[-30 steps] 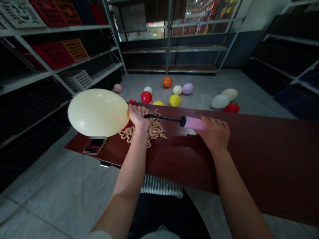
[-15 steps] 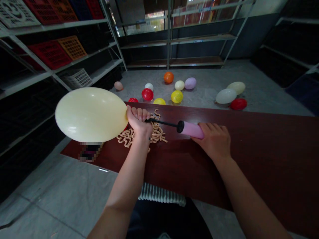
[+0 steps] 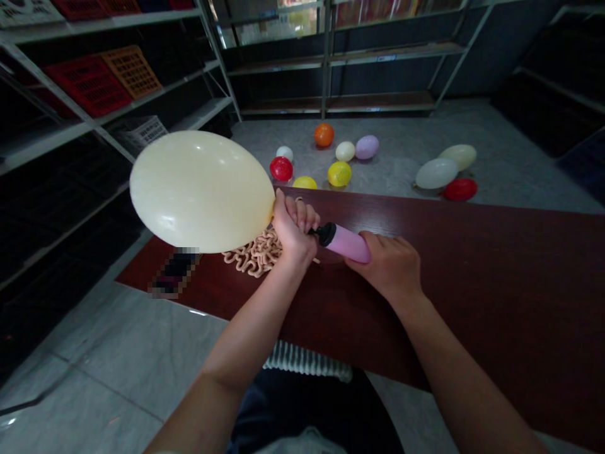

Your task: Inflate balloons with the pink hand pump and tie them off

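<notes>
A large cream balloon (image 3: 203, 192) stretches out to the left, its neck gripped in my left hand (image 3: 295, 224). The black end of a pink balloon pump (image 3: 350, 244) meets that same hand, and the nozzle is hidden inside my fingers. My right hand (image 3: 390, 265) wraps round the pump's pink barrel. Only a very short bit of black rod shows between my left hand and the barrel's black cap. Beneath the balloon and my left wrist, a heap of beige, squiggly strands (image 3: 258, 255) lies on the dark red-brown table (image 3: 496, 284).
A blurred-out phone-like object (image 3: 174, 272) lies near the table's left edge. On the floor beyond are several balloons, among them an orange one (image 3: 324, 135), a purple one (image 3: 367, 147) and a white one (image 3: 437, 173). Metal shelves (image 3: 378, 101) with crates (image 3: 89, 85) stand behind and left.
The pump's black rod has slid into the barrel as my hands came together. My left hand and the cream balloon moved right; the balloon also looks slightly bigger and higher.
</notes>
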`<state>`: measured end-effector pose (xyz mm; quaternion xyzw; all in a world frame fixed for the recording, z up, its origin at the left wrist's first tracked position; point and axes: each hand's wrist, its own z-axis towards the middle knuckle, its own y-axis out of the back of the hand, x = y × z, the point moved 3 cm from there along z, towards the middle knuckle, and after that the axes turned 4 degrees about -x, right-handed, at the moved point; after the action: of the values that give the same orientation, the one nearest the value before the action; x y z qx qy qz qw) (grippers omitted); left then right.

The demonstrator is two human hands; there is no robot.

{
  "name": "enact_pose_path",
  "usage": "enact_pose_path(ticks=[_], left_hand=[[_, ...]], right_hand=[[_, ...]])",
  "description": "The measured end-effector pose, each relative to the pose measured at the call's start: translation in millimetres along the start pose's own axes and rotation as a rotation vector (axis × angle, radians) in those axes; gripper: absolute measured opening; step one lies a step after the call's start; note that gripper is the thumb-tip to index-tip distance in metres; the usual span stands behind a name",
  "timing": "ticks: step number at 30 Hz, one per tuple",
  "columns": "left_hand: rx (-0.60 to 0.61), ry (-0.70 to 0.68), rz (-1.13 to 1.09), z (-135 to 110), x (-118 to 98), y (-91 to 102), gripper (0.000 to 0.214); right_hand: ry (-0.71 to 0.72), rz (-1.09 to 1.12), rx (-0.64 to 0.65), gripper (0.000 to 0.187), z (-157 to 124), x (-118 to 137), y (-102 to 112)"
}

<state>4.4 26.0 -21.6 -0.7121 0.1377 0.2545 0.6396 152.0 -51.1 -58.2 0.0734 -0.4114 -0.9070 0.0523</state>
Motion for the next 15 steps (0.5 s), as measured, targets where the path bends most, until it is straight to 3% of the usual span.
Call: enact_pose_path(ticks=[5, 9, 15], left_hand=[[-0.015, 0.0, -0.014, 3, -4, 0.6, 0.056], [0.043, 0.0, -0.057, 9, -4, 2.6, 0.056], [0.01, -0.025, -0.121, 31, -7, 18.2, 0.053]], right_hand=[[-0.009, 0.015, 0.01, 0.036, 0, -4, -4], [0.008, -0.029, -0.003, 0.039, 2, -3, -3], [0.0, -0.097, 0.075, 0.039, 1, -12, -1]])
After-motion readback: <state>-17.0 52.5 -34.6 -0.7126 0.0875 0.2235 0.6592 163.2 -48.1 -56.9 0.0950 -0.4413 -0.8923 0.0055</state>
